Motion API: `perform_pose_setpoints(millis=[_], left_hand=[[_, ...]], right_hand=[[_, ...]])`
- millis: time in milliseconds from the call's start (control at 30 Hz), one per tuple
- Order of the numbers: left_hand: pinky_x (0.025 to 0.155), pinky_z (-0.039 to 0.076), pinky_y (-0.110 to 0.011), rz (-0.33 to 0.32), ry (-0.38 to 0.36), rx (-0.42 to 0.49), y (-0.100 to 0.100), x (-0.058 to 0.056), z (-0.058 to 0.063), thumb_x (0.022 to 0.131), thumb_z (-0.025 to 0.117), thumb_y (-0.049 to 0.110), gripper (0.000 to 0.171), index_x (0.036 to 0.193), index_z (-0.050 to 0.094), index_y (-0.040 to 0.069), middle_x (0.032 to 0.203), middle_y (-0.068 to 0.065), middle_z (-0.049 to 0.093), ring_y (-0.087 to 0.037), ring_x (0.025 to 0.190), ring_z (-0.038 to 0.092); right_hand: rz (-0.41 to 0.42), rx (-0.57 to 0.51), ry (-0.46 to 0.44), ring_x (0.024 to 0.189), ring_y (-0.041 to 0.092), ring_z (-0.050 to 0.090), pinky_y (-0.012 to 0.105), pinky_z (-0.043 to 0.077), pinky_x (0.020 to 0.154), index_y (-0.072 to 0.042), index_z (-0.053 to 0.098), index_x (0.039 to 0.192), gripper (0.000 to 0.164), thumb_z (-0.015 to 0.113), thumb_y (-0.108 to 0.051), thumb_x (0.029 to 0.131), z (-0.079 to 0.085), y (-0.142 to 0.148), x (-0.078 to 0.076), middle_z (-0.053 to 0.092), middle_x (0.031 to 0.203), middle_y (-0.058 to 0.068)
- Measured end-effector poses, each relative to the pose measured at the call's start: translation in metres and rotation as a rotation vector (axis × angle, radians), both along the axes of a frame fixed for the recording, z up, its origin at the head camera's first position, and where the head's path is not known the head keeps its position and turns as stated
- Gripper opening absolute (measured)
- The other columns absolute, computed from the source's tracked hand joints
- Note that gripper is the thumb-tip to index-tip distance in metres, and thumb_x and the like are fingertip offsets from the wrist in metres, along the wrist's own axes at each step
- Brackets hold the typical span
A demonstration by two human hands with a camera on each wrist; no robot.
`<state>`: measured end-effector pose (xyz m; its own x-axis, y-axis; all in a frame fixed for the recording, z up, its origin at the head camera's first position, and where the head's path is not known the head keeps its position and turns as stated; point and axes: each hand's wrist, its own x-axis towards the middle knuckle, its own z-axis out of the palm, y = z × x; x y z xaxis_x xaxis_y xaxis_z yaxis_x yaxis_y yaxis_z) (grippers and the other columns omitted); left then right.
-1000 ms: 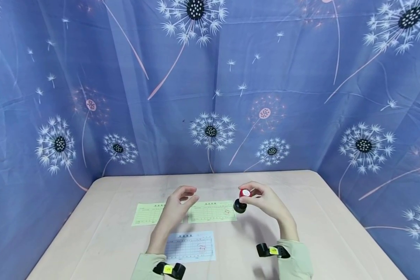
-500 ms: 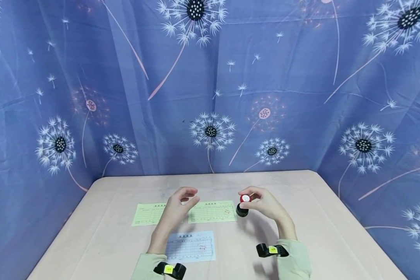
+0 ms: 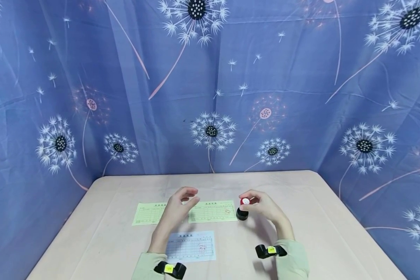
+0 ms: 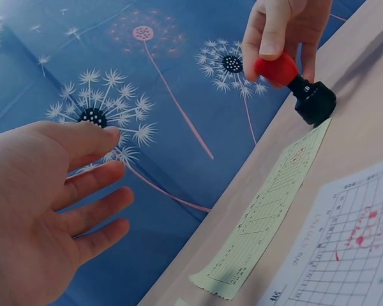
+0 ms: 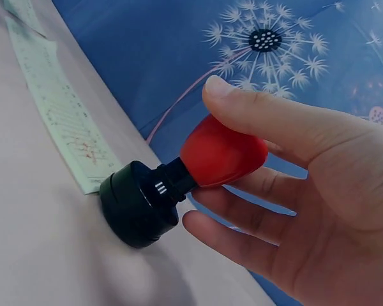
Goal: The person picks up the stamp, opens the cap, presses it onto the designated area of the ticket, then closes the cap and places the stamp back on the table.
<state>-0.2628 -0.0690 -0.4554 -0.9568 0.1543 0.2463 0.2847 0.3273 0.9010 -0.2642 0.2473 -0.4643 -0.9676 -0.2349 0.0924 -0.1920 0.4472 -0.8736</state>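
Note:
My right hand (image 3: 264, 206) pinches the red knob of a stamp (image 5: 223, 153) between thumb and fingers. The stamp's black round base (image 5: 137, 204) points down, close over the table by the right end of a green form (image 3: 212, 212) that bears a red mark. Above the forms hovers my left hand (image 3: 180, 204), its fingers loosely bent and holding nothing. Its forearm covers part of a second green form (image 3: 148, 214) and the left edge of a blue-white form (image 3: 192, 247), which also carries a red stamp mark.
A pale cloth covers the table (image 3: 318, 233). Behind it and at both sides hangs a blue curtain (image 3: 168, 147) printed with dandelions. Each wrist wears a black camera band, such as the right band (image 3: 271, 251).
My right hand has brought the stamp down and slightly nearer to me, beside the right end of the green form. The left hand has hardly moved.

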Motion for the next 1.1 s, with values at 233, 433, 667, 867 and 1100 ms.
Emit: perform_pose_setpoints(millis=[233,433,667,867,1100], left_hand=[[0.106,0.045,-0.047,0.011,0.000,0.009,-0.0016,0.0009,0.0003,0.092,0.072,0.023,0.025,0.116,0.068,0.020,0.119,0.002,0.068,-0.021,0.117,0.060],[0.106,0.045,-0.047,0.002,0.009,-0.024,-0.0017,0.0006,0.0004,0.093,0.071,0.023,0.023,0.115,0.068,0.021,0.119,0.003,0.068,-0.021,0.117,0.060],[0.107,0.043,-0.048,0.011,0.000,-0.049,-0.0032,0.0000,0.0016,0.093,0.070,0.026,0.023,0.116,0.068,0.022,0.122,0.003,0.066,-0.022,0.120,0.058],[0.108,0.043,-0.048,0.034,0.014,-0.072,-0.0053,-0.0002,0.0020,0.093,0.070,0.023,0.024,0.117,0.068,0.019,0.122,0.002,0.066,-0.023,0.120,0.059],[0.107,0.044,-0.046,0.049,0.022,-0.114,-0.0075,0.0001,0.0014,0.093,0.070,0.024,0.026,0.118,0.068,0.020,0.124,0.002,0.066,-0.024,0.121,0.058]], right_hand=[[-0.005,0.006,-0.009,0.084,0.021,0.063,0.024,0.050,0.077,0.000,0.067,0.119,0.043,0.079,-0.018,0.082,-0.0035,-0.0009,0.0006,0.069,0.098,0.011],[-0.023,0.031,0.002,0.083,0.019,0.061,0.023,0.049,0.076,0.001,0.067,0.117,0.042,0.080,-0.016,0.081,0.0008,0.0002,0.0031,0.069,0.099,0.012],[-0.004,0.026,-0.017,0.085,0.019,0.062,0.023,0.050,0.077,0.002,0.065,0.119,0.043,0.079,-0.016,0.083,0.0031,0.0009,0.0045,0.068,0.102,0.016],[0.008,0.033,-0.034,0.087,0.020,0.062,0.025,0.050,0.080,0.003,0.064,0.121,0.044,0.077,-0.016,0.083,0.0021,0.0020,0.0040,0.067,0.103,0.019],[0.003,0.041,-0.035,0.091,0.020,0.062,0.029,0.050,0.082,0.001,0.064,0.122,0.045,0.077,-0.017,0.084,0.0037,0.0010,0.0036,0.068,0.103,0.015]])
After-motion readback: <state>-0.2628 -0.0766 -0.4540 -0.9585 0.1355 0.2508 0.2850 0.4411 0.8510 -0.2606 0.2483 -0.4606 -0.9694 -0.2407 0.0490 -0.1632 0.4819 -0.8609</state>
